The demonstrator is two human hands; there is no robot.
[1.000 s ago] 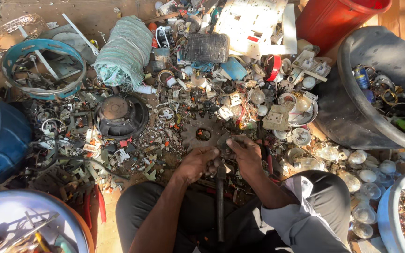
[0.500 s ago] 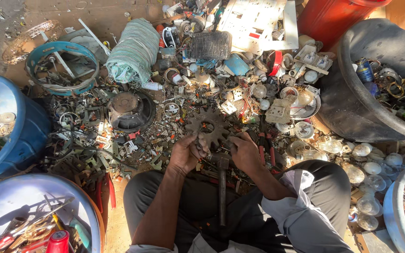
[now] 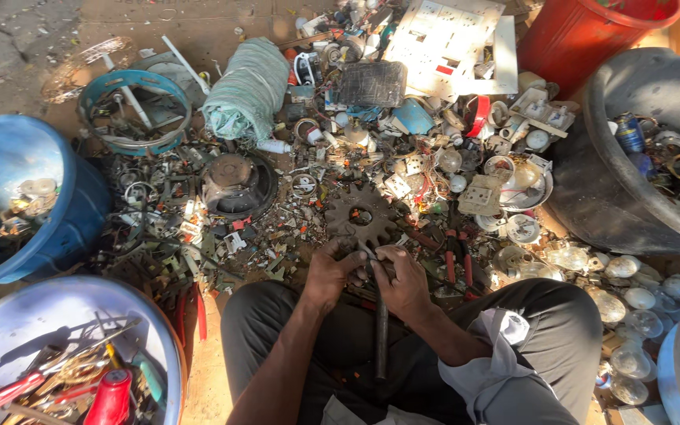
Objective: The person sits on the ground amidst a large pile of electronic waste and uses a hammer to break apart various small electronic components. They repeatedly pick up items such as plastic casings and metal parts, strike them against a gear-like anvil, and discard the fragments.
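Left hand and right hand are both clamped around something small at centre frame, can't tell what, just below a rusty toothed gear lying in the scrap, dark rod underneath.

You get hard sunlight from the upper right: the white panel glares, the black tub throws deep shadow, and edges seem slightly bowed.

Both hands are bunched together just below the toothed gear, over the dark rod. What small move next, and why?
Probably steady the small part with the left hand and work it with the right hand: both close over it above the dark rod, just below the gear. What the fingers pinch is hidden.
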